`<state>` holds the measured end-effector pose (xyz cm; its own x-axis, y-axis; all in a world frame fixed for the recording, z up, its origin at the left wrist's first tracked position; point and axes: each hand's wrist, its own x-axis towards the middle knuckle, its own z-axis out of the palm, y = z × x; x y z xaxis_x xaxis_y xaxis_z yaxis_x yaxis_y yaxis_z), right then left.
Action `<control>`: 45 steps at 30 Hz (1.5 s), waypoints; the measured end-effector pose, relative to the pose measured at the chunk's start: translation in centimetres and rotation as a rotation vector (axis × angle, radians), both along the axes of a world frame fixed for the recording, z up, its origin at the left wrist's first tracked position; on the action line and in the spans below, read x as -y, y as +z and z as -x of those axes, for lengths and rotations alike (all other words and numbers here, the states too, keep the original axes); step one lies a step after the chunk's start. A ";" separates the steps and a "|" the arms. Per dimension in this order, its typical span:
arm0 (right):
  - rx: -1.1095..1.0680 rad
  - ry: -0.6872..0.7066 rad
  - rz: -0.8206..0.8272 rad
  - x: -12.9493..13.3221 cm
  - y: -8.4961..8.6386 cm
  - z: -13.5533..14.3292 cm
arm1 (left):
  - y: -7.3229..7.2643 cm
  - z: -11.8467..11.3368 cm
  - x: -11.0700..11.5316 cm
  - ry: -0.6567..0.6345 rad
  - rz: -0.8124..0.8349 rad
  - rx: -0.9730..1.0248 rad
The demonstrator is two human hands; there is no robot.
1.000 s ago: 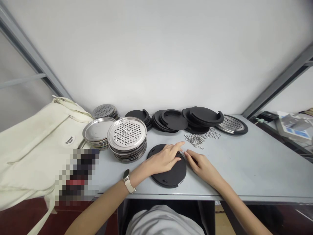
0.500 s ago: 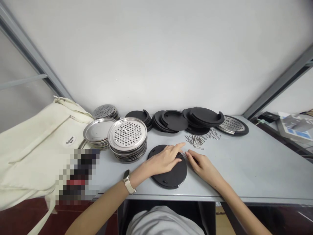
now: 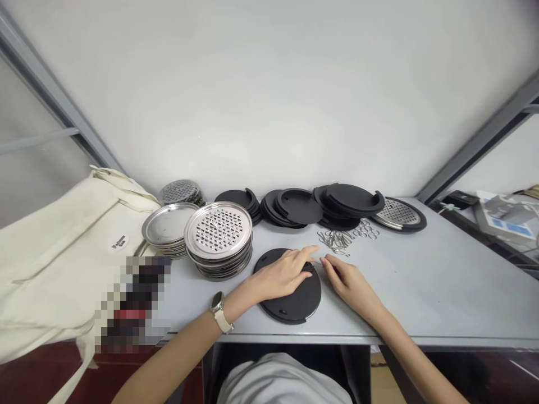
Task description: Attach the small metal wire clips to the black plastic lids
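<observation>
A round black plate point(image 3: 298, 306) with small slots near its rim lies flat near the table's front edge. Across it rests my left hand point(image 3: 281, 275), fingers stretched out and lying on the plate, a watch on that wrist. My right hand point(image 3: 347, 282) is at the plate's upper right edge, thumb and index finger pinched. A thin metal piece seems to show between that pinch and the plate; its exact form is too small to tell. Just beyond are a heap of small metal hooks point(image 3: 336, 240) and several metal rings point(image 3: 368, 229).
Stacked metal grater discs point(image 3: 219, 231) and plain metal discs point(image 3: 170, 223) stand left. Black round parts point(image 3: 301, 207) line the wall point(image 3: 269, 101), with a black-rimmed grater point(image 3: 400, 214) at their right end. A cream bag point(image 3: 71, 247) covers the left side of the table point(image 3: 438, 280).
Both hands stay almost where they were, with my right fingertips shifted very slightly. The black plate remains in place; the whole view moves by a few pixels.
</observation>
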<state>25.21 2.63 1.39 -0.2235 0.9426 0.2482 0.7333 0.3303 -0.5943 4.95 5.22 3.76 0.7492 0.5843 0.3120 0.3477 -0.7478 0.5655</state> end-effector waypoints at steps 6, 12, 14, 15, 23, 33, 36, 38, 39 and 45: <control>-0.011 -0.030 0.000 -0.2 0.2 -0.5 | 0.0 0.0 0.1 -0.018 -0.002 -0.044; 0.042 0.063 0.049 0.0 0.0 -0.2 | 0.0 -0.1 -0.1 -0.003 -0.102 -0.049; 0.039 0.040 0.038 0.0 -0.2 -0.2 | 0.0 -0.1 -0.1 -0.001 -0.124 -0.056; 0.030 0.025 0.030 0.0 -0.2 -0.2 | 0.0 -0.1 -0.1 -0.001 -0.134 -0.061; -0.088 -0.044 -0.079 0.6 0.0 -0.2 | 0.0 -0.1 -0.3 -0.027 -0.183 -0.109; -0.156 0.042 0.033 0.6 0.1 0.2 | 0.3 0.1 -0.5 -0.018 -0.075 -0.021; -0.252 0.008 0.046 0.8 0.0 0.0 | 0.4 0.1 -0.5 -0.023 -0.074 -0.020; -0.305 0.015 0.029 0.9 -0.1 0.0 | 0.4 0.1 -0.5 -0.026 -0.071 -0.013; -0.321 0.026 0.022 0.9 -0.2 -0.1 | 0.4 0.1 -0.5 -0.026 -0.065 -0.005; -0.332 0.085 0.015 0.9 -0.4 -0.1 | 0.4 0.1 -0.6 0.003 0.017 0.075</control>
